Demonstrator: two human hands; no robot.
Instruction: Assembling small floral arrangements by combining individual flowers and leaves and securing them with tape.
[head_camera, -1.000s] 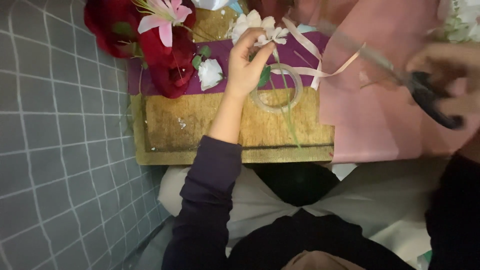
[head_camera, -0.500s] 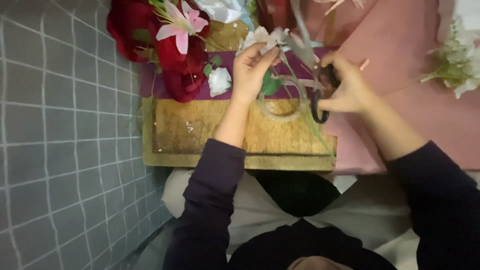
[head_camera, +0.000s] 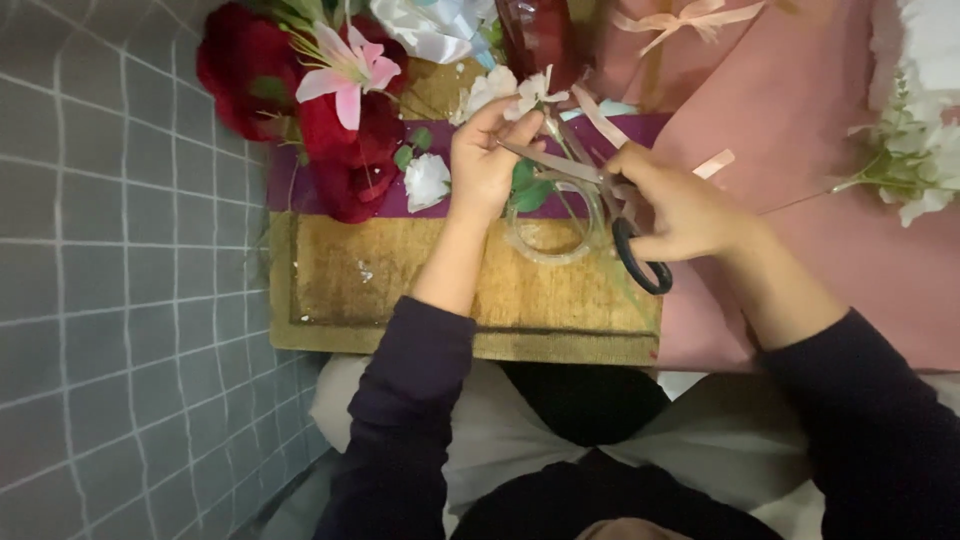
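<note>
Pale white blossoms (head_camera: 515, 88) sit pinched between the fingertips of the left hand (head_camera: 483, 165), which grips the sprig just above a strip of purple paper (head_camera: 640, 128). The right hand (head_camera: 678, 205) is clenched through the black loops of a pair of scissors (head_camera: 600, 205), whose blades are parted and angled up and left so that their tips lie just beside the left hand's fingers, near the sprig's stem. Below the blades a clear roll of tape (head_camera: 553, 238) rests on a worn wooden board (head_camera: 380, 290), touching neither hand. A pink lily (head_camera: 345, 72) and dark red roses (head_camera: 345, 150) lie at the board's far left corner, with a small white rose (head_camera: 427, 181) beside them. Pink wrapping paper (head_camera: 800, 130) covers the right side, a white flower spray (head_camera: 920, 150) lying on it well apart from the hands
</note>
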